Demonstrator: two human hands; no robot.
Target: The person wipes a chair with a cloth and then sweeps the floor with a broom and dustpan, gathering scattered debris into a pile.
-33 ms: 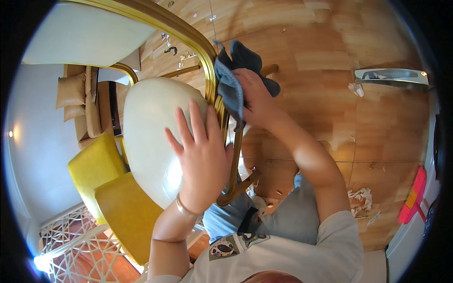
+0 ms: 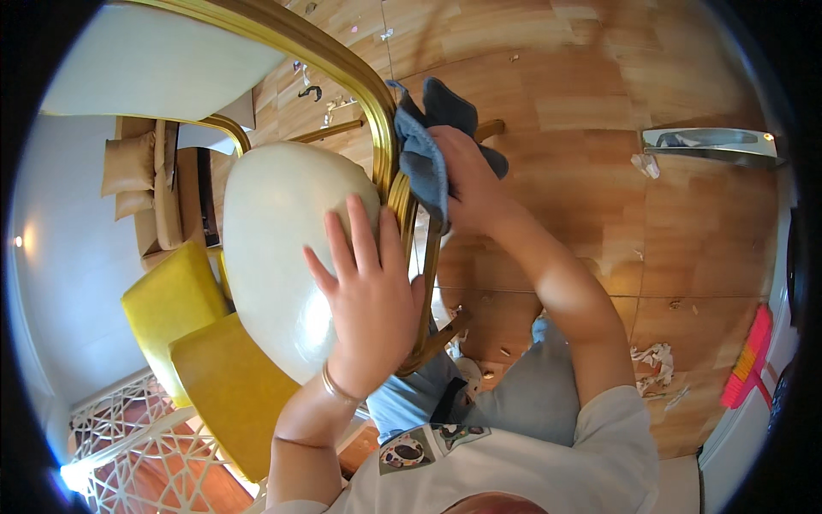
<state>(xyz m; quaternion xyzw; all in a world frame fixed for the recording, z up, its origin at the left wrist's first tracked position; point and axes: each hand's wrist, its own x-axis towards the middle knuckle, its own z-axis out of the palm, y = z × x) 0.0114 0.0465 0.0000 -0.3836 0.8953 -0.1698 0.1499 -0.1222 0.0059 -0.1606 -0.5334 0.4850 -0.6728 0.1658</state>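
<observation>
A chair with a gold frame (image 2: pixel 377 107) and a smooth cream seat (image 2: pixel 282 223) stands in front of me, its padded white back (image 2: pixel 163 60) at the upper left. My left hand (image 2: pixel 370 295) lies spread on the seat near its right edge, fingers pointing away from me, a bracelet on the wrist. In my right hand (image 2: pixel 471 176) is a bunched blue-grey cloth (image 2: pixel 424 158), held against the outer side of the gold frame. Part of the cloth hangs loose past my knuckles. My right fingertips are hidden behind it.
Yellow chairs (image 2: pixel 231 385) stand at the left, beyond them a brown sofa (image 2: pixel 163 180) with cushions. A white lattice screen (image 2: pixel 145 445) is at the lower left. Paper scraps (image 2: pixel 655 361) litter the wooden floor (image 2: pixel 556 248). A pink broom head (image 2: pixel 747 360) rests by the right wall.
My left hand has slid slightly toward me on the seat. The cloth in my right hand has shifted a little to the right along the frame.
</observation>
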